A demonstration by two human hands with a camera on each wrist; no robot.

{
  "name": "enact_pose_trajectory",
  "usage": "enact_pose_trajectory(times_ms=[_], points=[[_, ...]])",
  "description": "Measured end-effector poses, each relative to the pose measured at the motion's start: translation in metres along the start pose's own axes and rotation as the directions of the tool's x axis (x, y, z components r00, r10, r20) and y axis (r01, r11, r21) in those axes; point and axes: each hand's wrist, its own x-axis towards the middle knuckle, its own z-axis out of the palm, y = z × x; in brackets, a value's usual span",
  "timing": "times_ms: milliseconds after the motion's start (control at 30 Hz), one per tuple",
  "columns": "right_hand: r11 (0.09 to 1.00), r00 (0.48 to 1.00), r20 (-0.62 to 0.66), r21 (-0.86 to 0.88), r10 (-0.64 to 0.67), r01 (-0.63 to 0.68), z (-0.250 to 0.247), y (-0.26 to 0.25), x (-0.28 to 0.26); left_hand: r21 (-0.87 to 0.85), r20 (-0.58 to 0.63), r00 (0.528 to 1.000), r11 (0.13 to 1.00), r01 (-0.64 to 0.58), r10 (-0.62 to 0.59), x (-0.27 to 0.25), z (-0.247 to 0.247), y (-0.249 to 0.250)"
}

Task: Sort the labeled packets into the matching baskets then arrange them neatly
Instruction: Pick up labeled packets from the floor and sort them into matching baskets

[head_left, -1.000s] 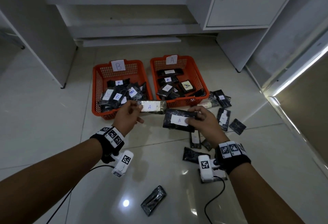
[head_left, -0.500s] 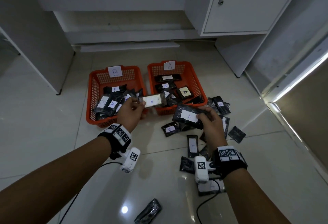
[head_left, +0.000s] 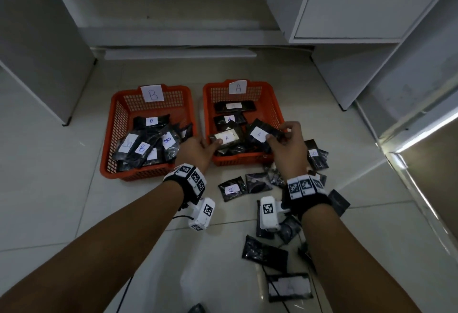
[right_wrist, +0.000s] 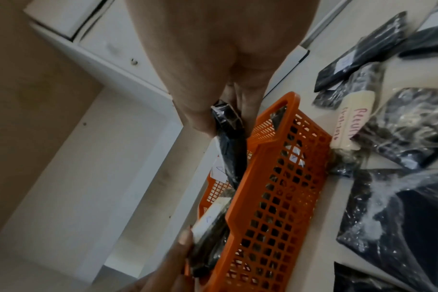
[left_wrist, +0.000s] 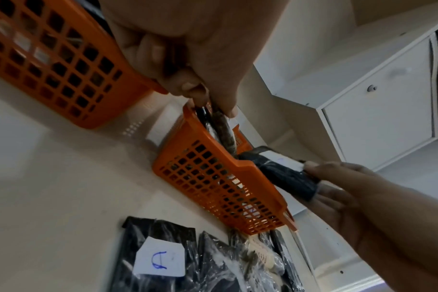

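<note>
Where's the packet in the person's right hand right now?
In the head view, the packet is pinched by the right hand over the right side of basket A.

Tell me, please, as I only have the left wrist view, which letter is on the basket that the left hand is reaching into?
Observer: In the head view that basket carries a card marked A on its far wall.
Operator: Thank you. Does the packet in that hand match it?
Observer: Yes. The left hand grips the left packet, and its white label reads A.
Operator: And the packet in the other hand?
Observer: The right hand pinches the right packet above the same basket, and its label also reads A.
</note>
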Motion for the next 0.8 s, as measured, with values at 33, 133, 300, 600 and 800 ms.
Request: enact_pose_trajectory(times_ms=[33, 133, 300, 600, 800], points=[[0.998, 1.0, 0.0, -0.07, -0.004, 0.004, 0.006, 0.005, 0.006, 0.002, -0.005, 1.0, 1.0, -0.008, 0.008, -0.002, -0.002, 0.0], [0.951, 1.0, -0.013, -0.308, 0.013, -0.016, 0.018, 0.013, 0.019, 0.027, -0.051, 0.995, 0.996, -0.081, 0.082, -0.005, -0.01, -0.002], [0.801, 0.998, -0.011, -0.597, -0.061, 0.042, 0.018, 0.027, 0.022, -0.05, -0.106, 0.96, 0.963, -0.266, 0.26, -0.019, -0.013, -0.022], [0.9, 0.991, 0.018, -0.418, -0.13, 0.126, 0.01, 0.037, -0.035, -0.081, 0.158, 0.923, 0.936, -0.343, 0.351, -0.071, -0.043, -0.071], [0.917, 0.979, 0.188, -0.372, -0.079, 0.145, 0.01, 0.049, -0.101, -0.117, 0.314, 0.929, 0.979, -0.165, 0.194, -0.125, -0.069, -0.09]])
